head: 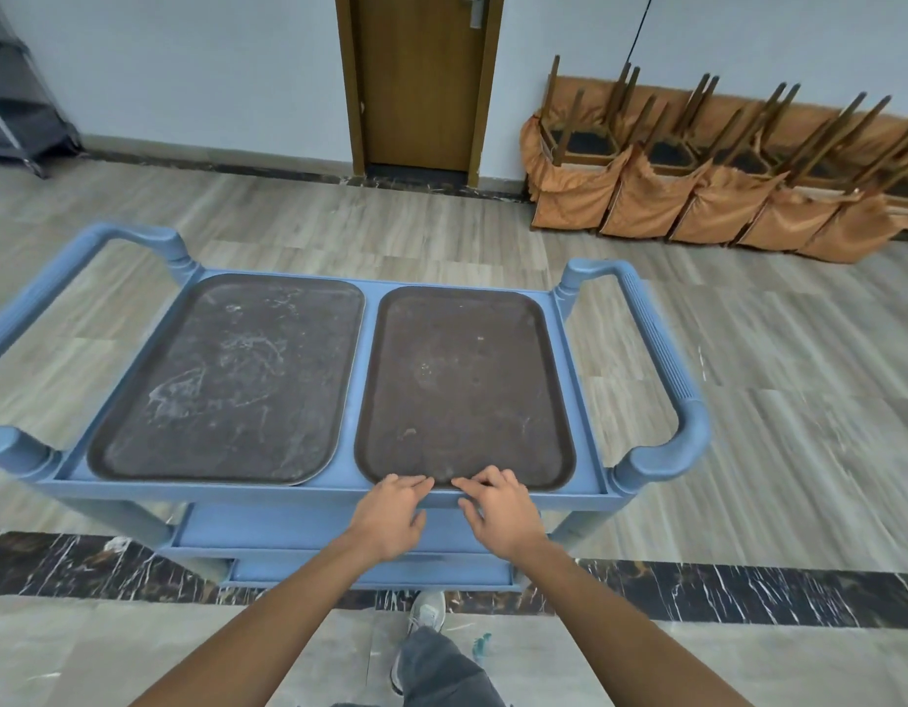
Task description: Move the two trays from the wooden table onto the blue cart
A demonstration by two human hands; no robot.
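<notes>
Two dark brown trays lie flat side by side on the top shelf of the blue cart (pixel 319 489). The left tray (pixel 232 380) is scuffed with pale marks; the right tray (pixel 467 385) is cleaner. My left hand (pixel 393 515) and my right hand (pixel 497 510) rest at the cart's near rim, fingertips touching the near edge of the right tray. The fingers of both hands are spread and wrap around nothing. The wooden table is out of view.
The cart has blue handles on the left (pixel 135 237) and right (pixel 661 369) and lower shelves (pixel 309 523). Upturned chairs with orange covers (pixel 696 196) line the far right wall. A wooden door (pixel 421 79) stands behind. My foot (pixel 426 612) is below the cart.
</notes>
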